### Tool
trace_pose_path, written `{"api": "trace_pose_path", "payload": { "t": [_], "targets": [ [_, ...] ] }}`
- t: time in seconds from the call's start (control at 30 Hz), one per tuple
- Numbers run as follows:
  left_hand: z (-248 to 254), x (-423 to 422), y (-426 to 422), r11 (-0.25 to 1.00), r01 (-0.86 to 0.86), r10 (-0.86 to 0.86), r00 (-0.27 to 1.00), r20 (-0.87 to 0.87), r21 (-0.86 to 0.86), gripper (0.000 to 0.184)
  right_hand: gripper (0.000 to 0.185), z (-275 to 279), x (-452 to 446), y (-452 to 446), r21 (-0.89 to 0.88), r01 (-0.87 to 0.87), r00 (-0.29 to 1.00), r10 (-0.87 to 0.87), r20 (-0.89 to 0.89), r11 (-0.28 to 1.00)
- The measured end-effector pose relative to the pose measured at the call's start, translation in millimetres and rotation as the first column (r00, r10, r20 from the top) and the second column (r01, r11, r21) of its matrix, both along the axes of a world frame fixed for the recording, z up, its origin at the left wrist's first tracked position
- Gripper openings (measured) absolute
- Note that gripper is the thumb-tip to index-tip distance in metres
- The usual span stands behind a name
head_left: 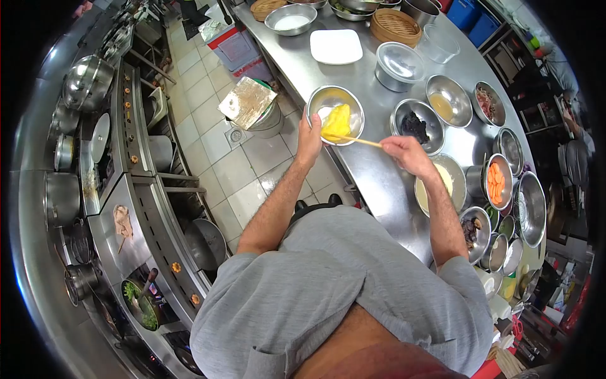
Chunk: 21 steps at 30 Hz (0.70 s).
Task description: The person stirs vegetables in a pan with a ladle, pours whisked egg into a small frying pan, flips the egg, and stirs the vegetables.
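Note:
My left hand [309,142] is closed on the near-left rim of a small steel bowl [327,98], tilted a little above the counter's edge. Inside the bowl lies a soft, bright yellow mass [338,120] that looks like beaten egg. Chopsticks [361,140], gripped in my right hand [409,154], reach leftward over the rim with their tips in the yellow mass. Just beyond my right hand stands a steel bowl [398,108] of black, crinkled food. Partly hidden under my right forearm is a bowl [459,169] with something pale yellow in it.
The steel counter [379,189] carries a white square plate [336,47], a lidded steel pot [399,63], a bamboo steamer [395,26] and a bowl of sliced carrots [495,183]. A board-topped bucket [265,120] stands on the floor. Left is a stove with a wok of greens [142,303].

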<state>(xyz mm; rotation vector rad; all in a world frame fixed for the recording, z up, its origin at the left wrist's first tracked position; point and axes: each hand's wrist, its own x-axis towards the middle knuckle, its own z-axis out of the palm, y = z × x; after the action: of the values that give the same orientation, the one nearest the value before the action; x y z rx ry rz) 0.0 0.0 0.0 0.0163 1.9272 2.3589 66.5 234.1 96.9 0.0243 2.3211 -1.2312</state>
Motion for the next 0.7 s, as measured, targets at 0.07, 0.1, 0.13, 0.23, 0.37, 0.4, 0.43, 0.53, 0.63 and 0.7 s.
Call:
{"api": "trace_pose_path", "payload": {
  "t": [0.07, 0.1, 0.13, 0.23, 0.37, 0.4, 0.43, 0.53, 0.63, 0.7],
  "targets": [
    [3, 4, 6, 0.998, -0.055, 0.054, 0.998, 0.035, 0.022, 0.044, 0.020, -7, -3, 5, 0.156, 0.261, 0.872, -0.163, -0.462, 0.953],
    [9, -8, 8, 0.998, -0.058, 0.058, 0.998, 0.016, 0.017, 0.043, 0.019, -4, -14, 9, 0.263, 0.181, 0.909, -0.059, -0.412, 0.948],
    [8, -8, 9, 0.998, -0.069, 0.069, 0.998, 0.012, 0.007, 0.043, 0.019, -24, -13, 19, 0.107, 0.006, 0.893, 0.043, -0.448, 0.994],
    [-19, -13, 1, 0.950, -0.219, 0.142, 0.938, -0.316, -0.222, 0.046, 0.020, 0, -8, 5, -0.133, 0.161, 0.985, -0.168, -0.039, 0.978],
    [7, -4, 4, 1.000, -0.015, 0.017, 0.996, 0.085, -0.026, 0.049, 0.019, -20, -11, 14, 0.071, -0.008, 0.910, 0.037, -0.412, 0.997],
    [0, -8, 5, 0.997, -0.044, 0.046, 0.998, 0.039, -0.061, 0.049, 0.018, -10, -12, 9, -0.071, 0.065, 0.973, -0.079, -0.218, 0.995],
    [-2, -7, 5, 0.993, -0.070, 0.070, 0.998, 0.004, -0.096, 0.049, 0.017, -5, -11, 6, -0.189, 0.169, 0.985, -0.170, 0.012, 0.967],
    [6, -3, 7, 1.000, -0.028, 0.029, 0.999, 0.032, -0.006, 0.048, 0.015, -25, -20, 10, 0.160, 0.209, 0.703, -0.035, -0.711, 0.965],
    [9, -2, 8, 0.997, -0.071, 0.072, 0.997, 0.010, -0.038, 0.047, 0.017, 0, -11, 4, -0.228, 0.121, 0.993, -0.120, 0.018, 0.966],
    [21, 1, 3, 0.999, -0.003, 0.005, 0.998, 0.067, -0.034, 0.048, 0.019, -2, -16, 9, -0.283, 0.210, 0.977, -0.209, 0.034, 0.936]
  ]
}}
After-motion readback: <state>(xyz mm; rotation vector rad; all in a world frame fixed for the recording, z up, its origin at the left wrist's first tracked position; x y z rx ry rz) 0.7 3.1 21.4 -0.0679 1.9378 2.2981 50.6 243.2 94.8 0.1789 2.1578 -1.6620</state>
